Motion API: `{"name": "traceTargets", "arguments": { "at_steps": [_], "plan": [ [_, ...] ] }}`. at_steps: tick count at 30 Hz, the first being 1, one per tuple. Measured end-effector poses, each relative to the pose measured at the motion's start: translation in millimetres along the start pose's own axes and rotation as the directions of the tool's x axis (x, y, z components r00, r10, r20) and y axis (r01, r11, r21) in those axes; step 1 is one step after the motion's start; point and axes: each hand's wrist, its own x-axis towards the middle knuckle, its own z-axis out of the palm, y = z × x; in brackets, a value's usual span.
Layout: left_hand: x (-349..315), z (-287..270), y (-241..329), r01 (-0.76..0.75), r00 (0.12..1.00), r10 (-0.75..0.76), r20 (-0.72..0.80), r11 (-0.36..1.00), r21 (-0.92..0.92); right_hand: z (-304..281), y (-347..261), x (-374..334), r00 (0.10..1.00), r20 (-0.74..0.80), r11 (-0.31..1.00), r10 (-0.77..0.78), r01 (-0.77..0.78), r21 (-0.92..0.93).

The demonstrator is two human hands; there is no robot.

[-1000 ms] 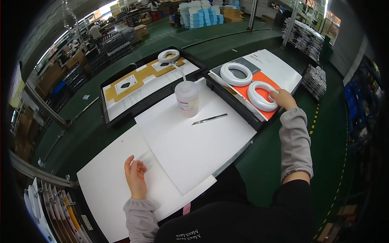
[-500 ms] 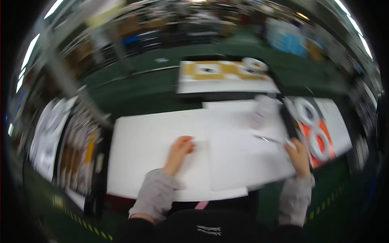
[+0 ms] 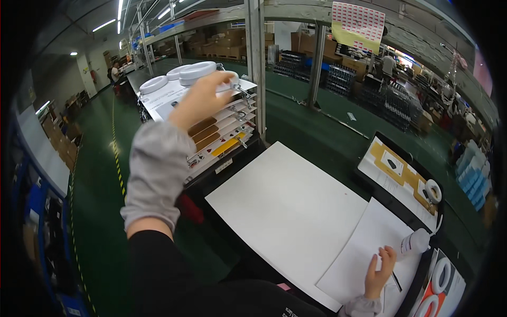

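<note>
Head view: your left hand (image 3: pixel 199 103) reaches over the stack (image 3: pixel 207 138), fingertips at a white ring (image 3: pixel 234 81) on its top; you cannot tell whether they grip it. Other rings (image 3: pixel 197 71) lie beside it. Your right hand (image 3: pixel 377 276), loosely open, hovers over paper (image 3: pixel 351 253) near a bottle (image 3: pixel 414 243).

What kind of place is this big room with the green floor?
Probably a factory or workshop: there's a yellow-and-black striped line on the green floor, brown cardboard boxes stacked at the back, and strip lights overhead.
</note>
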Motion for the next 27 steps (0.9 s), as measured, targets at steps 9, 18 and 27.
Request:
{"name": "traceTargets", "arguments": {
  "at_steps": [9, 18, 27],
  "plan": [
    [94, -11, -171, 0.362, 0.930, -0.359, -0.078, 0.859, 0.362, 40, 2, -15, 0.989, 0.146, 0.995, -0.005, -0.010, 0.100],
    [123, 15, -144, 0.445, 0.813, -0.574, 0.101, 0.723, 0.529, 48, 6, -17, 0.986, 0.141, 0.996, 0.084, -0.088, 0.023],
    [123, -20, -82, 0.184, 0.680, -0.529, 0.508, 0.794, 0.580, 49, 5, -15, 0.986, 0.130, 0.994, 0.108, -0.108, -0.006]
  ]
}}
